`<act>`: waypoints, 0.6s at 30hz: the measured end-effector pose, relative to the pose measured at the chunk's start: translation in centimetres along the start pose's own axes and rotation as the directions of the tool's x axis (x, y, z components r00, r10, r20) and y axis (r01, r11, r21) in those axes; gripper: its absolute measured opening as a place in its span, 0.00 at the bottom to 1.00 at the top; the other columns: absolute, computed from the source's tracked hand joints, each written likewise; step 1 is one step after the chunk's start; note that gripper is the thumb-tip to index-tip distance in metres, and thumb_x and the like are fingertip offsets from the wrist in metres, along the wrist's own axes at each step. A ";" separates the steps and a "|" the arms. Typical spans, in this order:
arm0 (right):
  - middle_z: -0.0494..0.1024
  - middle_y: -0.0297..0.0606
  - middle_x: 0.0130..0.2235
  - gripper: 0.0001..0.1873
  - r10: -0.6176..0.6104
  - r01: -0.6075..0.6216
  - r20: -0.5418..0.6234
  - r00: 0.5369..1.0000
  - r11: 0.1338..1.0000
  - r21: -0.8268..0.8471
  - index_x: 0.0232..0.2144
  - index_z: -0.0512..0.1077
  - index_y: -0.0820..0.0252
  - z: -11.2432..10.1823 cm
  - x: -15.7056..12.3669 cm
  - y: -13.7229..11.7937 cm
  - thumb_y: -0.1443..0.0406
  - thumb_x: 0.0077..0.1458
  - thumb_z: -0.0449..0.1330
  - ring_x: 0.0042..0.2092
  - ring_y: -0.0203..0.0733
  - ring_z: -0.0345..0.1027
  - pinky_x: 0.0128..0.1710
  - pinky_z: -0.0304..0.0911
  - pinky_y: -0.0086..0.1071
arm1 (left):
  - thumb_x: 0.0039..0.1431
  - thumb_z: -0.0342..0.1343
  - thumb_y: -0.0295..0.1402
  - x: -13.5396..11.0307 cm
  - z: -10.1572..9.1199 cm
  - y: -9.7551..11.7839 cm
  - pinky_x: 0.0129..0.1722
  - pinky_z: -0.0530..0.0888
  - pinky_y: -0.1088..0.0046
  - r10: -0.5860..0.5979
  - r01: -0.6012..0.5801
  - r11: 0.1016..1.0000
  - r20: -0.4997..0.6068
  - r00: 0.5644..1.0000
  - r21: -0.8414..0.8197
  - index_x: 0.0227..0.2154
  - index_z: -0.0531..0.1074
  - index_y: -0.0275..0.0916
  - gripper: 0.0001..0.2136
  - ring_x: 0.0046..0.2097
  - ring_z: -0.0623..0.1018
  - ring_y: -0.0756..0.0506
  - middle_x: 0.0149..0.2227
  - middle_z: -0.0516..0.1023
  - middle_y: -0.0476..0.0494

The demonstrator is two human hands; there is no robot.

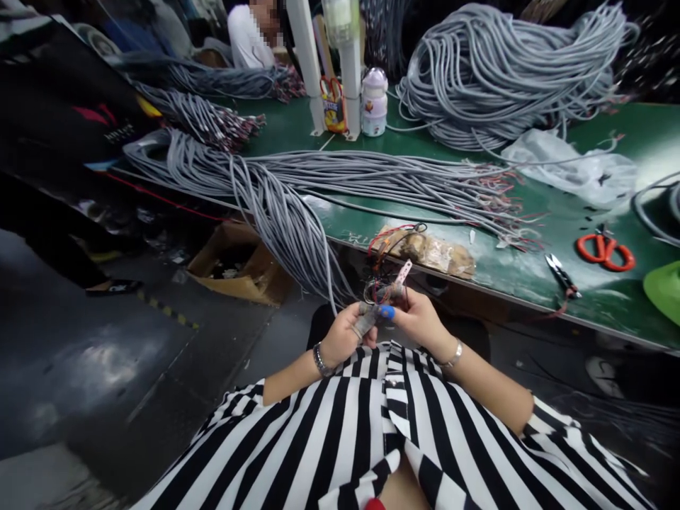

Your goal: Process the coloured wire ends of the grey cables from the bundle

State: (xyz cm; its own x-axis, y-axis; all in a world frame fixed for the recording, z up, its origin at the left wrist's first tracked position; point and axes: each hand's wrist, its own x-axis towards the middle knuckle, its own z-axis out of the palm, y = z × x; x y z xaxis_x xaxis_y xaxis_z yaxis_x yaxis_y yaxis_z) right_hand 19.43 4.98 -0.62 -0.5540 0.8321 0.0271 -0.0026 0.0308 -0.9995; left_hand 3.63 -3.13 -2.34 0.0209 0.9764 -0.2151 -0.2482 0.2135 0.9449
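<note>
Right in the middle, a small tangle of thin wires (378,289), red and dark strands, sits just below the near edge of the table, in front of the striped shirt (372,432). Both hands are pressed close together on it: the left hand (344,336) pinches it from below with a grey-covered finger, and the right hand (421,319) closes in from the other side, one fingertip wrapped in blue. A pale strip (404,270) pokes up out of the tangle. There is a bracelet on each wrist. Just beyond the hands, on the green table (531,280), lies a clear packet (433,253) with red wire looped at its left end. To the left, a thick grey cable bundle (281,205) runs across the tabletop and spills over the edge toward the hands, above a cardboard box (239,265) on the floor. Over on the right lie small black snips (562,275) and orange scissors (605,252), with a crumpled plastic bag (574,168) behind them. At the back sits a big cable coil (504,71), a white bottle (374,103) beside the posts, and another person (248,39) in white at the far end.
</note>
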 end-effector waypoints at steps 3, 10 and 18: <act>0.78 0.36 0.31 0.11 0.001 0.000 -0.064 0.998 1.000 0.013 0.31 0.75 0.61 0.5 0.3 -0.1 0.58 0.49 0.66 0.31 0.37 0.70 0.34 0.66 0.31 | 0.55 0.60 0.50 -0.1 -0.1 -0.2 0.21 0.69 0.81 0.011 -0.012 1.000 -0.022 1.000 -0.010 0.35 0.67 0.37 0.20 0.20 0.72 0.54 0.21 0.72 0.54; 0.78 0.35 0.27 0.14 0.157 -0.119 -0.159 0.975 0.966 0.228 0.27 0.75 0.62 1.7 -0.3 0.4 0.56 0.46 0.69 0.28 0.35 0.68 0.31 0.65 0.30 | 0.56 0.59 0.50 -0.2 -0.2 -0.5 0.21 0.69 0.80 0.019 -0.022 0.999 -0.088 0.996 -0.027 0.33 0.67 0.37 0.19 0.20 0.72 0.54 0.22 0.72 0.53; 0.79 0.40 0.37 0.08 -0.263 0.244 -0.172 0.949 0.962 -0.125 0.34 0.78 0.58 1.2 -1.3 0.2 0.60 0.53 0.64 0.38 0.41 0.73 0.40 0.70 0.35 | 0.55 0.59 0.51 -0.1 0.1 -0.5 0.21 0.69 0.80 0.023 -0.029 0.998 -0.129 0.991 -0.047 0.32 0.67 0.37 0.19 0.20 0.71 0.54 0.21 0.71 0.54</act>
State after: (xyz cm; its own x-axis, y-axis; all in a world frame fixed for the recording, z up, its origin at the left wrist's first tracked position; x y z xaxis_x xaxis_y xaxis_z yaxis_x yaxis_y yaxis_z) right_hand 19.20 3.24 -0.92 -0.3824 0.8769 0.2913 -0.0335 0.3019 -0.9528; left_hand 3.80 -3.31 -2.76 -0.1101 0.9684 -0.2239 -0.2938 0.1834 0.9381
